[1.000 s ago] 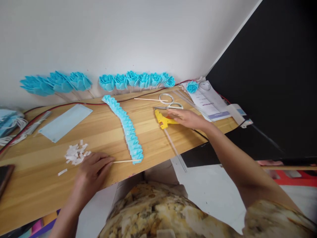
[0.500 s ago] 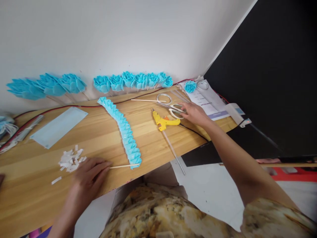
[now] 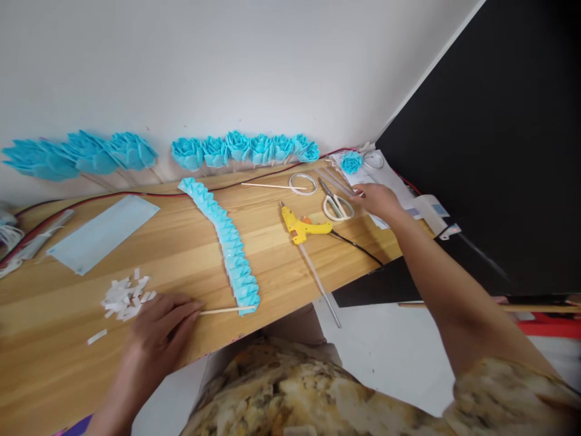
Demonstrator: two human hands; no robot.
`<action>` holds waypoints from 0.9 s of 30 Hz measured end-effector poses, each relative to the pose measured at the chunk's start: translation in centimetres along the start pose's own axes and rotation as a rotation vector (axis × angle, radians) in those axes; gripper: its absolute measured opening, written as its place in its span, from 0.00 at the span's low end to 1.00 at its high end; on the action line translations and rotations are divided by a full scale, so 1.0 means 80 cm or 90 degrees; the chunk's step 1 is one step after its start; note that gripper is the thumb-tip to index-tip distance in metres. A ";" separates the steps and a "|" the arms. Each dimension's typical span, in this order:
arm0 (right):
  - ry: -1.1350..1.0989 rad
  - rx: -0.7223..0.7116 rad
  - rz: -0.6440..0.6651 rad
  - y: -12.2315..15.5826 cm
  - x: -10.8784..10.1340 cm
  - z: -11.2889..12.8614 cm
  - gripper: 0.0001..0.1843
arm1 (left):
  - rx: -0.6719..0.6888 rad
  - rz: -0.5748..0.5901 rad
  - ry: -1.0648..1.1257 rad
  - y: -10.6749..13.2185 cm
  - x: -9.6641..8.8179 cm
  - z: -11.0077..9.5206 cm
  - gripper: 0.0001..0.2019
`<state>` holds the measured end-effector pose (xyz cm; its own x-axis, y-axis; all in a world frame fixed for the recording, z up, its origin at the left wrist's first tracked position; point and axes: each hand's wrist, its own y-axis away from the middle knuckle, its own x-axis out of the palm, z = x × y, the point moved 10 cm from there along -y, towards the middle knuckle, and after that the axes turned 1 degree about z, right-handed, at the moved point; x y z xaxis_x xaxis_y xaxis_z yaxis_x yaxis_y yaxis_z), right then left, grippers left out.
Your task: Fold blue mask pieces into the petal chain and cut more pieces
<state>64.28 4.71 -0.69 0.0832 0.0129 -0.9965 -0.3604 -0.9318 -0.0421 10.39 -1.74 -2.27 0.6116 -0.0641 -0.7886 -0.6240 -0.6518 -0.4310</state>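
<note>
Left hand [image 3: 164, 323] pinches 1 wooden stick [image 3: 222, 312]; right hand [image 3: 376, 200] by clear rods [image 3: 334, 180], grip unclear.

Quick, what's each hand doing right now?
Left hand: closed, holding a stick.
Right hand: at the clear rods; can't tell whether it holds any.

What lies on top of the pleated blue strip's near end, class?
A wooden stick lies across the near end of the pleated blue strip. The left hand hides the stick's other end; the sliver of strip under the stick is covered.
</note>
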 end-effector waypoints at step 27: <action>-0.051 -0.076 -0.068 -0.019 -0.022 0.082 0.18 | -0.015 -0.017 0.006 -0.001 -0.002 -0.004 0.06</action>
<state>58.59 8.50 0.67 0.0382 0.1383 -0.9896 -0.2398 -0.9602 -0.1435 10.46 -1.89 -1.97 0.6327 -0.0531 -0.7725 -0.5959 -0.6705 -0.4420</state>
